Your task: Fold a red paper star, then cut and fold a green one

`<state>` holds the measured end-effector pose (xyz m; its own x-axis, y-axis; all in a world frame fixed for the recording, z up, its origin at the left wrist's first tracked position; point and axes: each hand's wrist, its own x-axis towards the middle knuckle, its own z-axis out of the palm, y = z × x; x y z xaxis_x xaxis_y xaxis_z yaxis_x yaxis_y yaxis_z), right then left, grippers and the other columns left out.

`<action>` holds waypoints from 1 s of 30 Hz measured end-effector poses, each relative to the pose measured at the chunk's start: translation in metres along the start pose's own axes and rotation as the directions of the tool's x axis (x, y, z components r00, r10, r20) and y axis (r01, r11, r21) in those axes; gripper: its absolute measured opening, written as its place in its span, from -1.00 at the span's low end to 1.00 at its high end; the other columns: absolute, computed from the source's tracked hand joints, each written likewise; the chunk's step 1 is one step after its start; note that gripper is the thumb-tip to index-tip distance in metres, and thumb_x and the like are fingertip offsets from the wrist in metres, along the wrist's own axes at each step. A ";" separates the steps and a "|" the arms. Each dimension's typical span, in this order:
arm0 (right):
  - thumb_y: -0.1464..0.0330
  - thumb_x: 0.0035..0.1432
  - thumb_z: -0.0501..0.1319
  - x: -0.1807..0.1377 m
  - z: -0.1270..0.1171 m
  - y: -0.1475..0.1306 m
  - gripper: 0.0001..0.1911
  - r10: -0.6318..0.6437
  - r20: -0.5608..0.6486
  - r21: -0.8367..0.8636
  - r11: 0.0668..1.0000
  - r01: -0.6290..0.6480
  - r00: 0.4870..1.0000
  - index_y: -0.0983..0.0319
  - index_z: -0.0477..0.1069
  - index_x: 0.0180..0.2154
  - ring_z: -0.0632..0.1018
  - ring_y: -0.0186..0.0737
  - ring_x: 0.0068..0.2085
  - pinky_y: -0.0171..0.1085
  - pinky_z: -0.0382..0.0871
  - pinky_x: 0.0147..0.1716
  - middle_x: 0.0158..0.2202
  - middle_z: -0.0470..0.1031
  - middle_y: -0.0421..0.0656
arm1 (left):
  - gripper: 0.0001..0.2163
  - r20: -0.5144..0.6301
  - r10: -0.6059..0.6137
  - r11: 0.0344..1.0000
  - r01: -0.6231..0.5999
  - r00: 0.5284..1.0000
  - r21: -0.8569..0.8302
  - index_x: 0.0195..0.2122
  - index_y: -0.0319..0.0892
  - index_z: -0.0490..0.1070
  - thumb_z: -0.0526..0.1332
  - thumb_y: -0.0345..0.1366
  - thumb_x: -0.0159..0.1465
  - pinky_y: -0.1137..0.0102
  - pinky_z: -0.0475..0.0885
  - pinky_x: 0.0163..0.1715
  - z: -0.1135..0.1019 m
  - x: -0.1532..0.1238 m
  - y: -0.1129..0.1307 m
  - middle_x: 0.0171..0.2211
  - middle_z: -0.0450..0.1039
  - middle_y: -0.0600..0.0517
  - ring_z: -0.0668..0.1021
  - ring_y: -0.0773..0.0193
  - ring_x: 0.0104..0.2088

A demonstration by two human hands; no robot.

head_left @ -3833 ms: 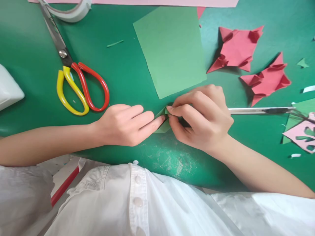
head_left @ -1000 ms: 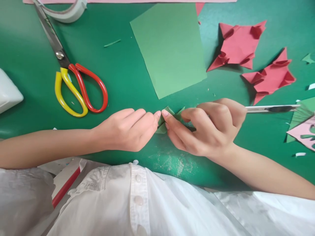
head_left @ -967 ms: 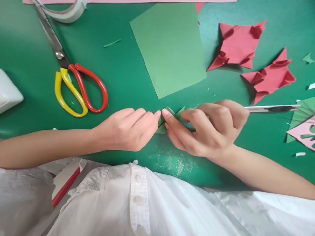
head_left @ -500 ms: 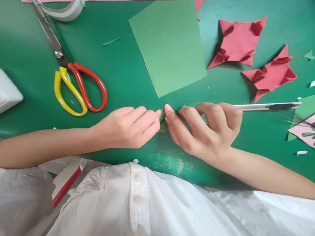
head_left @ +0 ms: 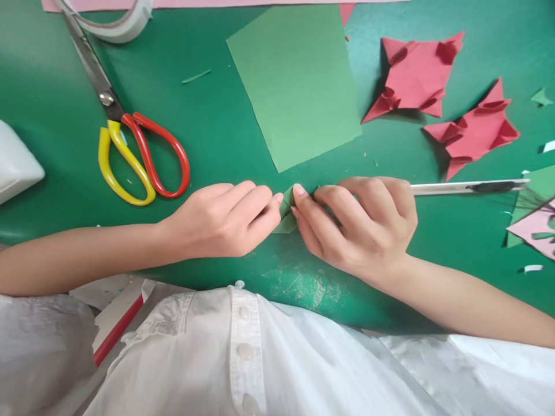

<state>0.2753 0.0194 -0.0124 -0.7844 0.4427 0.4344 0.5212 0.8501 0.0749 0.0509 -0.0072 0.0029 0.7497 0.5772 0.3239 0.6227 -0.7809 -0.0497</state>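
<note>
A small folded piece of green paper (head_left: 286, 222) shows between my hands, mostly covered by the fingers. My left hand (head_left: 232, 218) is closed, its thumb and fingertips pinching the paper's left side. My right hand (head_left: 362, 222) pinches the right side with the thumb and forefinger, the other fingers curled. Behind my right hand's knuckles a utility knife (head_left: 468, 187) lies on the table; its left end is hidden. A larger flat sheet of green paper (head_left: 297, 86) lies just beyond both hands.
Scissors with yellow and red handles (head_left: 143, 156) and a tape roll (head_left: 124, 26) lie at the left. Two red folded paper shapes (head_left: 418, 72) sit at the right. Pink cut paper (head_left: 535, 228) overlaps green paper at the right edge. A white object (head_left: 17, 164) stands at the far left.
My hands have drawn slightly apart, so a bit more of the folded green paper shows between the fingertips. My right hand has shifted a little. The view has moved slightly.
</note>
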 end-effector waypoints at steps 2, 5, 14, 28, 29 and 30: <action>0.27 0.24 0.26 -0.001 0.002 0.000 -0.85 0.044 0.024 0.020 0.999 -0.045 0.999 0.21 0.46 -0.20 0.42 -0.23 -0.37 -0.19 0.12 -0.33 -0.42 0.53 -0.18 | -0.93 -0.022 0.012 1.000 -0.012 1.000 -0.001 -0.35 -0.23 0.51 0.27 -0.40 0.29 0.46 0.23 -0.67 0.002 0.001 -0.001 -0.42 0.53 0.06 0.46 0.43 -0.55; 0.23 0.27 0.19 -0.002 0.003 0.001 -0.77 0.138 0.053 0.091 0.986 -0.143 0.989 0.26 0.42 -0.15 0.40 -0.19 -0.36 -0.19 0.10 -0.34 -0.39 0.51 -0.12 | -0.91 -0.067 0.054 0.997 -0.057 0.996 -0.043 -0.35 -0.21 0.50 0.25 -0.38 0.30 0.43 0.35 -0.60 0.004 0.002 -0.004 -0.16 0.61 0.03 0.56 0.36 -0.41; 0.16 0.28 0.13 -0.003 0.002 0.000 -0.69 0.193 0.110 0.066 0.977 -0.201 0.975 0.18 0.25 -0.45 0.26 -0.20 -0.40 -0.20 0.04 -0.37 -0.46 0.33 -0.11 | -0.94 -0.047 0.059 0.993 -0.064 0.997 -0.097 -0.35 -0.25 0.48 0.29 -0.42 0.29 0.40 0.45 -0.56 0.006 0.002 -0.004 -0.10 0.63 0.01 0.60 0.29 -0.35; 0.10 0.24 0.17 -0.005 0.005 0.001 -0.58 0.141 0.089 0.074 0.986 -0.148 0.986 0.22 0.27 -0.56 0.22 -0.24 -0.39 -0.20 -0.06 -0.35 -0.50 0.23 -0.16 | -0.69 0.071 0.028 0.966 -0.009 0.997 -0.257 0.12 -0.27 0.42 0.17 -0.47 0.36 0.30 0.55 -0.32 0.011 -0.003 -0.006 0.00 0.57 -0.10 0.64 0.19 -0.15; 0.12 0.24 0.16 -0.005 0.005 0.001 -0.59 0.145 0.100 0.090 0.984 -0.154 0.984 0.22 0.28 -0.55 0.23 -0.23 -0.39 -0.20 -0.08 -0.34 -0.50 0.24 -0.16 | -0.69 0.081 0.028 0.962 -0.005 0.996 -0.272 0.12 -0.27 0.41 0.17 -0.48 0.35 0.31 0.54 -0.33 0.010 -0.003 -0.007 -0.01 0.57 -0.10 0.63 0.20 -0.15; 0.13 0.25 0.16 -0.006 0.005 0.001 -0.60 0.147 0.113 0.101 0.982 -0.159 0.983 0.22 0.29 -0.54 0.25 -0.22 -0.38 -0.19 -0.09 -0.34 -0.49 0.25 -0.15 | -0.68 0.092 0.028 0.958 0.000 0.995 -0.287 0.13 -0.27 0.40 0.17 -0.48 0.35 0.33 0.52 -0.35 0.009 -0.002 -0.008 -0.01 0.57 -0.10 0.63 0.20 -0.15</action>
<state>0.2789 0.0190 -0.0190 -0.7320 0.5926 0.3361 0.6029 0.7932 -0.0857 0.0466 -0.0003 -0.0057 0.7842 0.5747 0.2340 0.5318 -0.8167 0.2238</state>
